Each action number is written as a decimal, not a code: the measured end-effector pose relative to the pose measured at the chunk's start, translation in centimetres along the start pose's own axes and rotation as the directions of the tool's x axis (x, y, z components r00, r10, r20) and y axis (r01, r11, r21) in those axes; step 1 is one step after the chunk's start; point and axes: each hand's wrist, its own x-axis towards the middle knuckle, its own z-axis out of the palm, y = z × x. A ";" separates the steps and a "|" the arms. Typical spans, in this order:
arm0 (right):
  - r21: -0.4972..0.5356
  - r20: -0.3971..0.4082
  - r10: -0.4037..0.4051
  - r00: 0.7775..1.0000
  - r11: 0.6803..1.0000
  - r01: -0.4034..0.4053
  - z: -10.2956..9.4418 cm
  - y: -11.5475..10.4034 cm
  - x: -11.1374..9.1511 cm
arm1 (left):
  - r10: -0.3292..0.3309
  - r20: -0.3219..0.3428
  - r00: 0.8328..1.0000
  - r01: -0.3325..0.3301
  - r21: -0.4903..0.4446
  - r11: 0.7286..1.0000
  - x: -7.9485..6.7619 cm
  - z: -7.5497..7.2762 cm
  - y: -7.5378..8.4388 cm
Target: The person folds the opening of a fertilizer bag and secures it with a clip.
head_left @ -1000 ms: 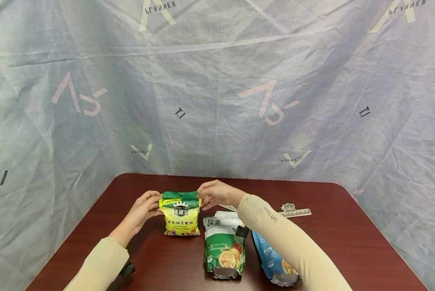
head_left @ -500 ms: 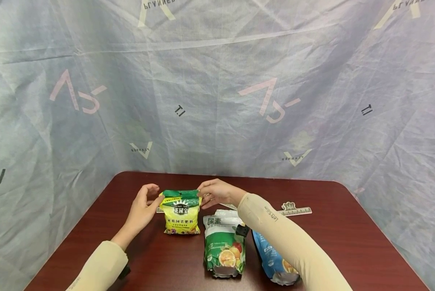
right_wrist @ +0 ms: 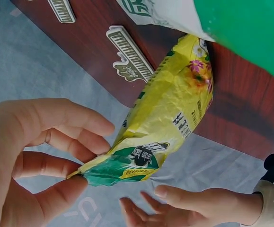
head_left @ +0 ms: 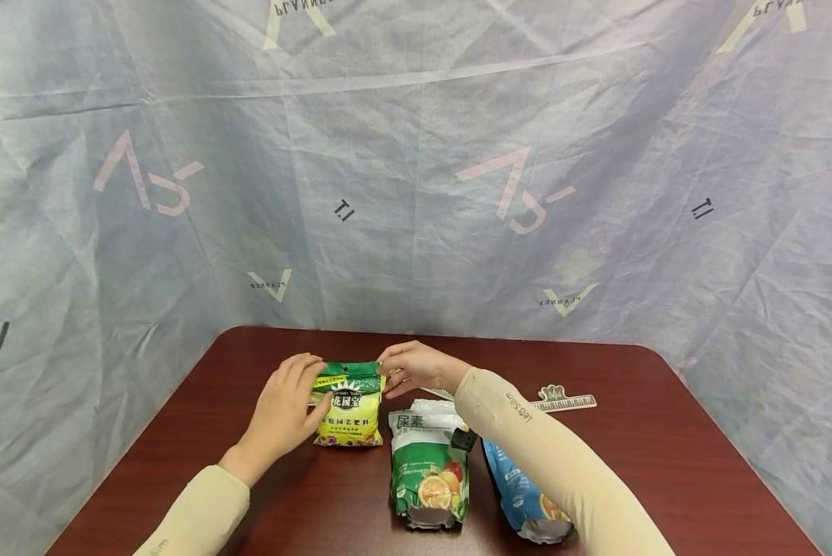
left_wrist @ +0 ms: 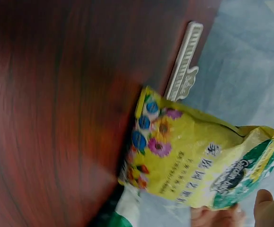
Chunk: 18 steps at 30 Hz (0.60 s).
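Observation:
A yellow fertilizer bag (head_left: pixel 353 423) with a green top stands upright on the table. My right hand (head_left: pixel 419 367) pinches its top right corner between thumb and fingers, as the right wrist view shows. My left hand (head_left: pixel 282 405) is in front of the bag's left side, fingers extended, and covers part of the label. From the right wrist view, the left hand (right_wrist: pixel 193 207) looks apart from the bag. In the left wrist view, the left thumb (left_wrist: pixel 264 205) shows near the green top, and the right fingers (left_wrist: pixel 217 217) show past the bag's edge.
A green and white bag (head_left: pixel 429 471) with fruit print stands to the right. Beyond it lies a blue bag (head_left: pixel 523 498), partly under my right forearm. White piano-key-patterned clips, one at the back right (head_left: pixel 565 403), lie on the table (head_left: pixel 631 448). A grey cloth (head_left: pixel 416 193) hangs behind.
My left hand has let go of the bag's upper left edge, opened its fingers and moved rightward in front of the bag. The right hand keeps its pinch, and the bag stays put.

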 end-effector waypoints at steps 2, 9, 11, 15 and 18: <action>-0.001 0.000 -0.001 1.000 1.000 0.001 0.0 0.0 0.0 | 0.097 -0.038 0.995 -0.094 0.071 0.993 0.1 0.3 0.1; -0.001 0.009 -0.004 1.000 1.000 0.004 0.1 0.0 -0.1 | 0.251 -0.097 0.963 -0.229 0.194 0.954 0.5 0.6 0.6; -0.001 0.008 -0.002 1.000 1.000 0.002 0.1 0.0 -0.1 | 0.259 -0.091 0.962 -0.235 0.215 0.948 0.5 0.6 0.8; -0.002 0.005 -0.003 1.000 1.000 0.003 0.1 0.0 -0.2 | 0.270 -0.090 0.959 -0.241 0.244 0.939 0.4 0.8 0.9; -0.006 0.004 -0.005 1.000 1.000 0.005 0.0 0.0 -0.2 | 0.264 -0.089 0.960 -0.234 0.257 0.938 0.2 1.1 0.9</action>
